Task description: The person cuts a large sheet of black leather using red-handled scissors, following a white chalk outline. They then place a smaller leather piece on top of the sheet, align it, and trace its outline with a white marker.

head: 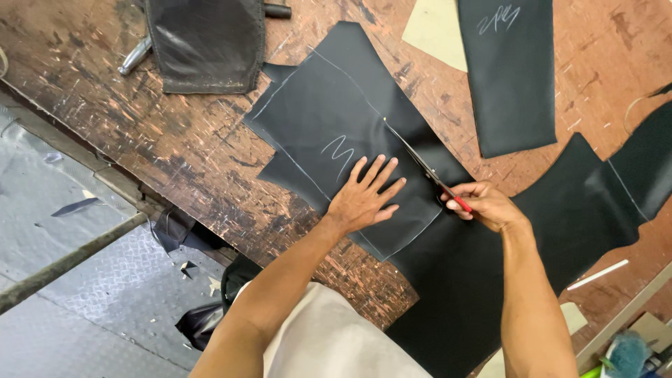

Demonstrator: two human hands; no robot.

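A large sheet of black leather-like material (329, 112) with chalk lines lies on the worn wooden table (182, 140). My left hand (364, 196) presses flat on it, fingers spread, just below a chalk mark. My right hand (486, 204) grips red-handled scissors (423, 166), whose blades lie along the chalk line on the sheet's right edge, pointing up and left. More of the black sheet (581, 210) spreads to the right under that hand.
A second black piece (511, 70) with a chalk mark lies at top right over a beige pattern (434, 28). A dark stitched panel (206, 42) and a metal tool (134, 56) sit at top left. A white chalk stick (597, 274) lies at right. Metal floor lies left.
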